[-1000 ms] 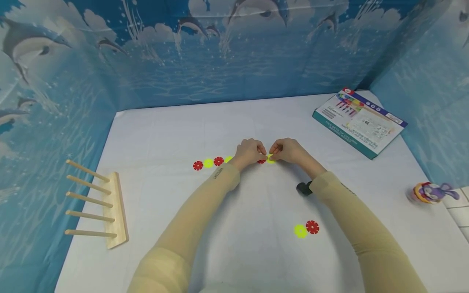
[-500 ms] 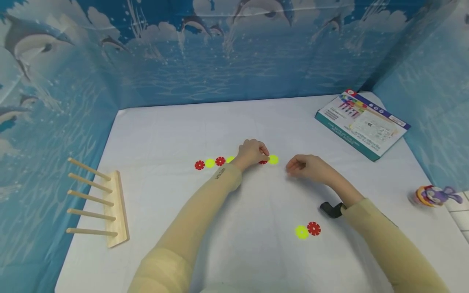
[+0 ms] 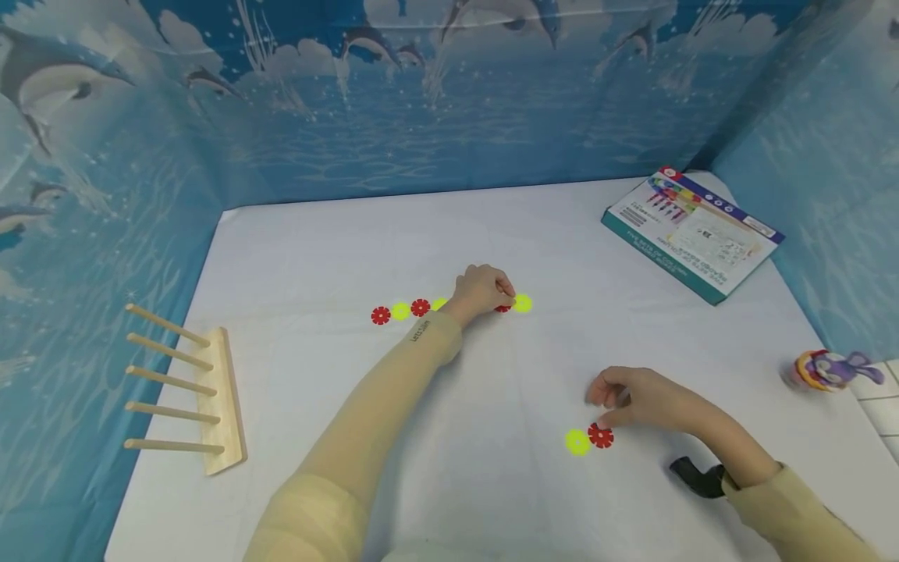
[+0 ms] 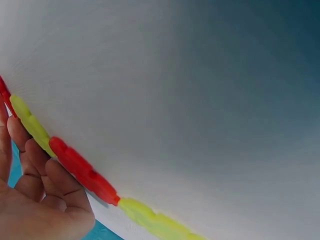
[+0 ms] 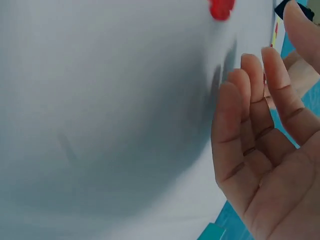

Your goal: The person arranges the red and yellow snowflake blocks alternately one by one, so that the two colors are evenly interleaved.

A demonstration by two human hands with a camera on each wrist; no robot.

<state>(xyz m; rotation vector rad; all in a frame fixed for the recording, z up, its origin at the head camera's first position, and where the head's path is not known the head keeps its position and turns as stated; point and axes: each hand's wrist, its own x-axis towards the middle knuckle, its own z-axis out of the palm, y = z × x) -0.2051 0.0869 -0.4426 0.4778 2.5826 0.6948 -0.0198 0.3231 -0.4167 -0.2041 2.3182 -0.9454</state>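
Observation:
A chain of alternating red and yellow notched plastic discs runs across the white table in the head view. Its left end is a red disc point(image 3: 380, 315), its right end a yellow disc point(image 3: 523, 303). My left hand point(image 3: 481, 289) covers the middle and pinches a red disc point(image 3: 502, 308) beside that yellow end. In the left wrist view, curled fingers point(image 4: 65, 185) lie along the chain point(image 4: 82, 170). Nearer, a loose yellow disc point(image 3: 577, 442) lies beside a red disc point(image 3: 600, 435). Over the red one hovers my right hand point(image 3: 642, 398), fingers loosely bent, nothing held.
A wooden stand point(image 3: 223, 406) with several pegs is at the left. A flat printed box point(image 3: 691, 234) lies at the back right, and a small purple toy figure point(image 3: 829, 370) stands near the right edge. Blue dolphin-print cloth point(image 3: 449, 125) walls the table.
My right hand has let go of the yellow disc at the chain's right end and moved down and right to the loose discs. The left hand has stayed in place.

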